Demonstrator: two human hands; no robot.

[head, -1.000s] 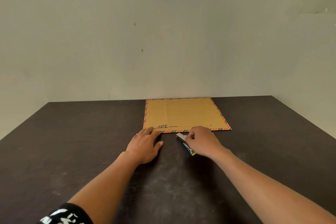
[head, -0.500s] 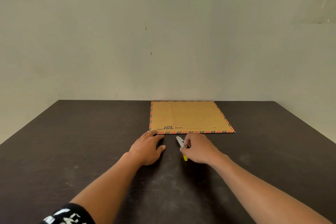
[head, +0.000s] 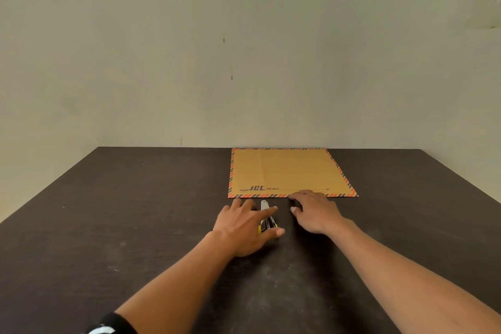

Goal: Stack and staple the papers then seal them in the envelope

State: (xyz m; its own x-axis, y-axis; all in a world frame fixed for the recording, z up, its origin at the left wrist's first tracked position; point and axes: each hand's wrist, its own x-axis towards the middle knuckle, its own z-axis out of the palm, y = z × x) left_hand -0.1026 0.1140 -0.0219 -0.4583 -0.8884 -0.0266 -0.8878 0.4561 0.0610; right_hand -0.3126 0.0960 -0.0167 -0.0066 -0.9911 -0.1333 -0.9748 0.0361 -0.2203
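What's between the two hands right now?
The stapler, partly under the left hand; bare table from there to the right hand. Head view.

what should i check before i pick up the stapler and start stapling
1. Reach: ok, the stapler lies under the left hand.
2. Grip: not ok, the left hand's fingers lie straight across it.
3. Spare hand: ok, the right hand is open, fingertips at the near edge of the envelope.
4. Envelope position: ok, flat on the table.
5. Sheets ready: not ok, no papers in view.
6. Envelope flap open: cannot tell.
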